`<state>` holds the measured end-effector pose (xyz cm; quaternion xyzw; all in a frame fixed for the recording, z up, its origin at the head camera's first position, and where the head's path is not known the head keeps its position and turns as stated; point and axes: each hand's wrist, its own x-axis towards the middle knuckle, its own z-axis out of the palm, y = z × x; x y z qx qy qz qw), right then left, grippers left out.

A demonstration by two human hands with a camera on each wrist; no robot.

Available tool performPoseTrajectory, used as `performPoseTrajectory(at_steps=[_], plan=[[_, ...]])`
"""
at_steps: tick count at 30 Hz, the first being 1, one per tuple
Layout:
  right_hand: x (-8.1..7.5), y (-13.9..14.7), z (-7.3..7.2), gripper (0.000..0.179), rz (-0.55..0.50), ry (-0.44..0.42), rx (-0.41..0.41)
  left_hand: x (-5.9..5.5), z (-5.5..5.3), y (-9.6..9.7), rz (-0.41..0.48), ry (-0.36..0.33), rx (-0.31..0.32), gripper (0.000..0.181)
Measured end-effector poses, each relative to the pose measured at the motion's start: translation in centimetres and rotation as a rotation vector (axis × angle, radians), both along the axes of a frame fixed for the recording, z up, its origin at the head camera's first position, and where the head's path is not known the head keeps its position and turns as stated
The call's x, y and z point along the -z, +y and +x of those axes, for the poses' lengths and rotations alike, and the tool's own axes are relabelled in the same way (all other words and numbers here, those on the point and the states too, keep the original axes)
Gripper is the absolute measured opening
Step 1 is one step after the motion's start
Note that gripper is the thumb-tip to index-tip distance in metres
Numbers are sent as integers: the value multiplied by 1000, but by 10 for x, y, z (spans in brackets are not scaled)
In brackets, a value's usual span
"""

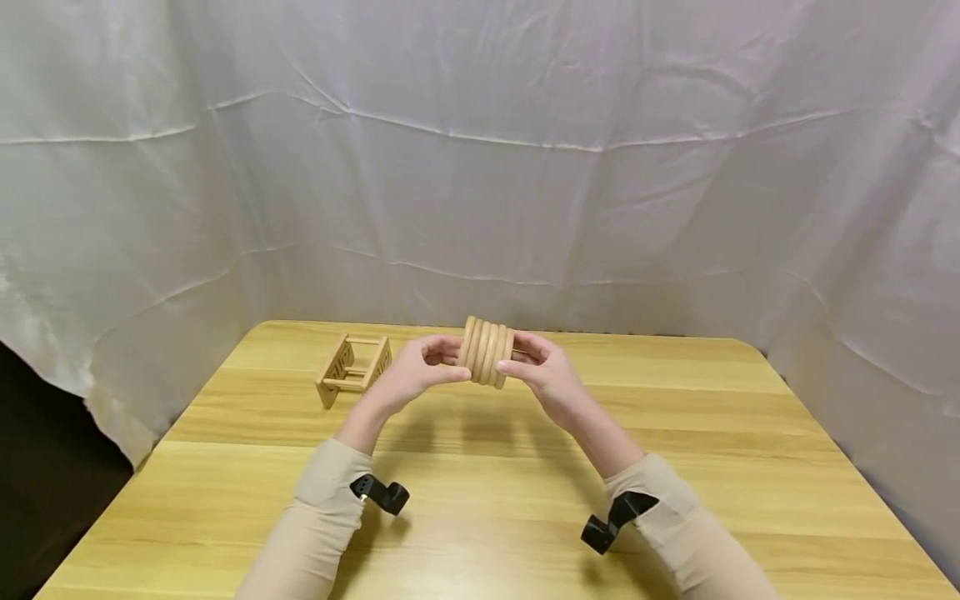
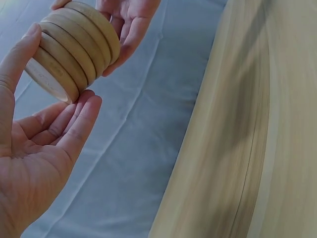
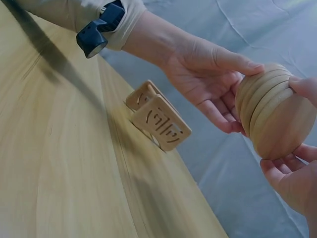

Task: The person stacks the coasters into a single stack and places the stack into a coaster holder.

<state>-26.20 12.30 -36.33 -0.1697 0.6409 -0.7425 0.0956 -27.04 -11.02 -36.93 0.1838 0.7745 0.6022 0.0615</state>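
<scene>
Several round wooden coasters [image 1: 486,353] are held face to face in a stack on its side, raised above the table. My left hand [image 1: 414,373] grips the left end, thumb on the near edge and fingers beneath and behind, as the left wrist view shows. At the other end my right hand [image 1: 551,375] pinches the stack between thumb and fingers. The flat round face of the end coaster [image 3: 282,124] shows in the right wrist view. A wooden coaster rack [image 3: 161,124] with cut-out end panels stands on the table, left of my left hand.
The light wood table [image 1: 480,517] has rounded far corners. White cloth [image 1: 480,208] hangs behind it and along both sides. Each sleeve carries a black wrist camera, one on the left [image 1: 382,493] and one on the right [image 1: 617,521].
</scene>
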Motion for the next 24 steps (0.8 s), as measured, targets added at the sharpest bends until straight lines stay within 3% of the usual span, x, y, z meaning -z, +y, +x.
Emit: performPoseTrajectory(at_steps=[18,24], plan=[[3,-42,-13,58,25,-41,-37,-1,-1,-44,-57,-23,-35,56],[2,-56,-19,58,19,-34,-47,0,-1,-56,-101,-9,-90,57]])
